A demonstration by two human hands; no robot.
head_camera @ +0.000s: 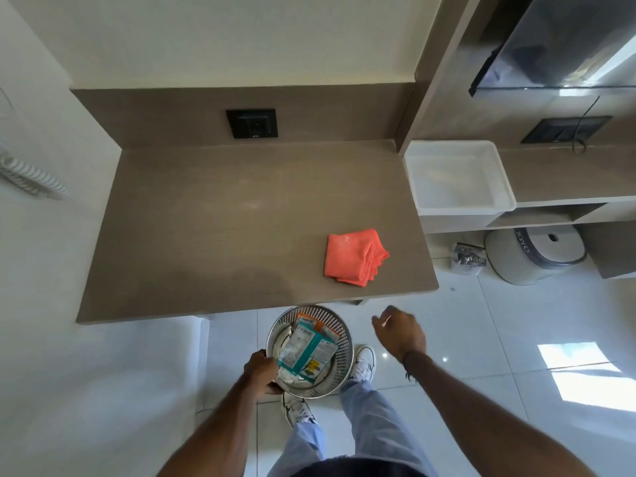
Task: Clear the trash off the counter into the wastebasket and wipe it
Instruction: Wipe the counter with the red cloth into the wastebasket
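A round perforated metal wastebasket (344, 342) sits just below the counter's front edge, holding a teal carton (308, 349) and other packaging. My left hand (260, 371) grips the basket's near-left rim. To the right of the basket my right hand (401, 330) hovers with loosely spread fingers and nothing in it. A folded orange cloth (354, 256) lies on the brown counter (223, 228) near its front right corner, apart from both hands.
A white plastic tray (457, 177) stands on a lower shelf right of the counter. A black wall socket (251, 123) is in the backsplash. On the white tiled floor at the right are a round grey appliance (530, 256) and a small bag (468, 258).
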